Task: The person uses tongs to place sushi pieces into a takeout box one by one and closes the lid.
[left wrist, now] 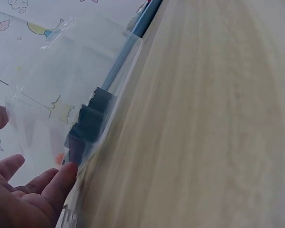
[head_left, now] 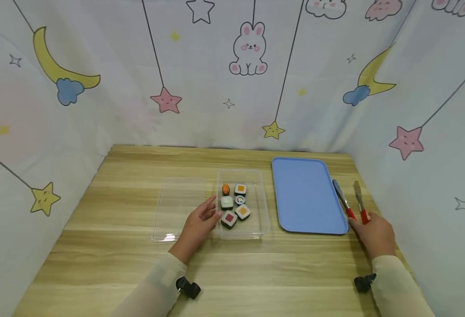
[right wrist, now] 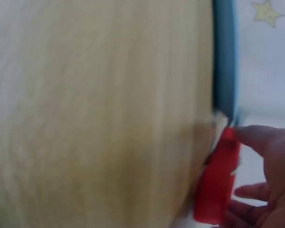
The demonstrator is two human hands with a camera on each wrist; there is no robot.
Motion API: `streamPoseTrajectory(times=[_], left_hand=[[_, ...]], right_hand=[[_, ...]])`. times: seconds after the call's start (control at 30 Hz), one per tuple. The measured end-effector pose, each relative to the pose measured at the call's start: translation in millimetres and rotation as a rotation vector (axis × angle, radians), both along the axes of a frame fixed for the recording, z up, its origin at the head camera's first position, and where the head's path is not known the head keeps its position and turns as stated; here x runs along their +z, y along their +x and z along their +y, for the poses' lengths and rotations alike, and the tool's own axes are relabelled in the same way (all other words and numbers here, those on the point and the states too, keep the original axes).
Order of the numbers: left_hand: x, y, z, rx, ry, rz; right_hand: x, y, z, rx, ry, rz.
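My left hand point(head_left: 197, 228) rests at the left wall of a clear plastic container point(head_left: 258, 220), its fingers loosely extended and touching the side. Inside the container sit several toy sushi pieces point(head_left: 229, 219), gathered toward its left half. In the left wrist view the fingertips lie against the clear wall, beside dark sushi sides point(left wrist: 91, 122). At the right, my right hand point(head_left: 376, 237) grips a pair of tongs point(head_left: 358, 194) by the red handles, thumb on one handle and fingers at the other. The tong arms stand spread apart, pointing away from me. The right wrist view shows a red handle point(right wrist: 217, 178) between thumb and fingers.
A blue tray point(head_left: 309, 196) lies between the container and the tongs. Left of the container is a flat clear lid point(head_left: 177, 207) on the wooden table point(head_left: 256, 273). A patterned curtain point(head_left: 216, 123) borders the table's back and sides.
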State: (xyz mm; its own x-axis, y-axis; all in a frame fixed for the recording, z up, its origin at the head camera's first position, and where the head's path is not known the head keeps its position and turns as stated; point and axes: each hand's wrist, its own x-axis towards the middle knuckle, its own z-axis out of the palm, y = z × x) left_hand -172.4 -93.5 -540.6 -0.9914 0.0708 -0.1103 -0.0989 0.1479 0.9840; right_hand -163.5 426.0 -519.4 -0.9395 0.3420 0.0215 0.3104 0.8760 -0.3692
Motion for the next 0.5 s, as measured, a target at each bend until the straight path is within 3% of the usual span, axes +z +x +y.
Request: streamPoseTrajectory(times=[0.1,0.23,0.5], left_hand=[[2.0,3.3,-9.3,0.0,0.018,0.028],[11.7,7.7,-32.6,0.037,-0.011,0.078],[28.1,5.3,-89.3,0.176,-0.234,0.152]], right_hand=[[8.3,0.3,-9.0,-0.002,0.003,0.009],[29.3,-0.5,-42.3,0.068,-0.064,0.123],[74.2,-7.8,-163.5,0.402,-0.385,0.295]])
